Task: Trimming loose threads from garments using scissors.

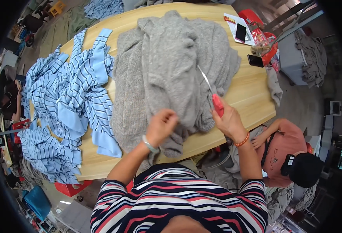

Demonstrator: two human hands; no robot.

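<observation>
A grey knitted garment [171,66] lies in a long heap across the middle of the table, over other grey knitwear [129,101]. My left hand [163,126] is closed, its fingers curled together at the heap's near end. It is slightly blurred, and whatever the fingertips may pinch is hidden. To the right, my right hand [230,121] grips red-handled scissors [217,104]. Their long thin metal end points away from me and leftward, the tip reaching the garment's right side. My fingers cover part of the handle.
Blue striped garments [68,93] cover the left of the wooden table [252,95]. Two dark phones [255,60], papers [233,24] and red plastic bags [270,40] lie at the far right. A person in a pink shirt [283,151] is close on my right.
</observation>
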